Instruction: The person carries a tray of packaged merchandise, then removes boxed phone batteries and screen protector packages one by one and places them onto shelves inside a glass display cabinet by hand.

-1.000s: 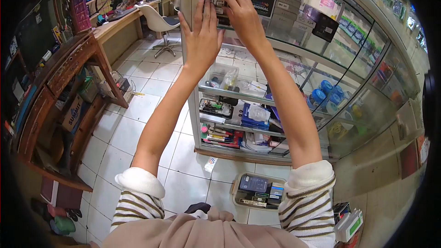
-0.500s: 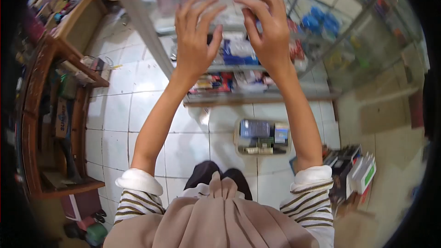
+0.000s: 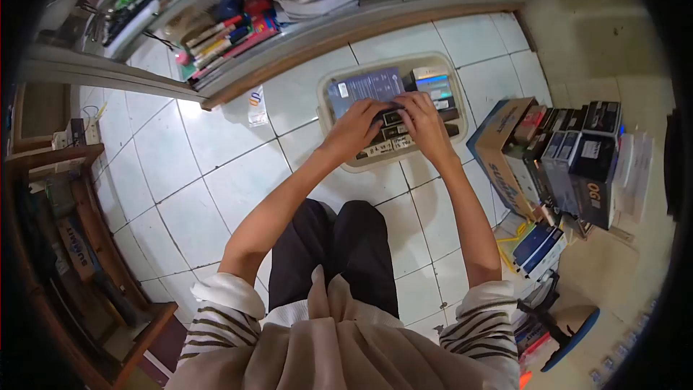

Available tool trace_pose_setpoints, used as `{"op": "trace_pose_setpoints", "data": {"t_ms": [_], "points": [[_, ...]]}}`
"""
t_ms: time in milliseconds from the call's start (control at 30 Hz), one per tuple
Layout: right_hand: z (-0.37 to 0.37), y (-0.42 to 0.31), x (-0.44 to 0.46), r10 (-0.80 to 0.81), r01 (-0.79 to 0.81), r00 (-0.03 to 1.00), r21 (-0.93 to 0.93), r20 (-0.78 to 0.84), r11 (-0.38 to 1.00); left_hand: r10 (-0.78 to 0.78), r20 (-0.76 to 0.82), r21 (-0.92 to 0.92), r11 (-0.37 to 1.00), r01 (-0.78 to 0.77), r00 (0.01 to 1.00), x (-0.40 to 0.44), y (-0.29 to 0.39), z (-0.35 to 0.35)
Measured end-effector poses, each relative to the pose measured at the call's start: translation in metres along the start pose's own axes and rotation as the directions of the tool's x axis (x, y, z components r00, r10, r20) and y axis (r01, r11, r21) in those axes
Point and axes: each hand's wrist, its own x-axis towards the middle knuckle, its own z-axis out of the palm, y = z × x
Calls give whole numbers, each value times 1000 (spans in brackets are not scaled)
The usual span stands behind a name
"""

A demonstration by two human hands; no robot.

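Observation:
A clear plastic tub (image 3: pixel 333 157) full of small boxes sits on the floor before my knees. Inside it, my left hand (image 3: pixel 354 128) and my right hand (image 3: pixel 427 124) meet, fingers curled round the ends of a small black box (image 3: pixel 390 117). Their fingers partly hide it, and whether it is lifted I cannot tell. A flat blue-grey box (image 3: pixel 372 85) lies behind my left fingers. Past my right hand is a box with a shiny rainbow face (image 3: pixel 435 87). Black boxes with white labels (image 3: pixel 390 146) line the tub's near side.
A glass display case (image 3: pixel 289 43) with stationery runs along the far side. On the right stand an open cardboard box (image 3: pixel 498 162) and stacked product boxes (image 3: pixel 588 162). A wooden shelf unit (image 3: pixel 144 339) is at the left. A small packet (image 3: pixel 256 107) lies on the tiles.
Both hands came down from in front of the display case, where they were raised and spread, into the tub and onto a small black box. My view moved lower and closer to the tub.

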Motion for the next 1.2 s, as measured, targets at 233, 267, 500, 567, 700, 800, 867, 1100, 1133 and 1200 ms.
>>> {"op": "trace_pose_setpoints", "data": {"t_ms": [233,267,500,567,700,800,867,1100,1133,1200], "points": [[20,51,-36,53,-26,987,-178,150,984,-102,36,52,994,100,994,-1,-19,55],[20,53,-36,19,10,989,-194,148,981,-95,-8,75,993,96,995,0,-19,57],[11,59,-28,-21,48,983,-143,183,989,-160,-64,52,985,163,985,7,-14,54],[2,50,-21,-54,72,987,-111,153,991,-145,-83,53,987,149,986,7,-9,42],[-31,9,5,-80,90,989,-77,124,993,-83,-118,20,996,86,989,13,8,-1],[-65,-33,30,-115,118,989,-28,89,993,40,-222,33,999,-34,974,16,39,-50],[-89,-63,50,-166,165,985,32,55,986,98,-313,-9,994,-106,945,17,62,-83],[-192,-194,128,-449,451,889,7,-89,892,375,-560,267,926,-268,739,15,180,-229],[-209,-216,138,-498,501,860,-1,-108,865,421,-581,298,906,-299,697,14,201,-251],[-242,-260,156,-603,605,775,-53,-189,795,559,-579,424,828,-367,593,12,239,-296]]}}
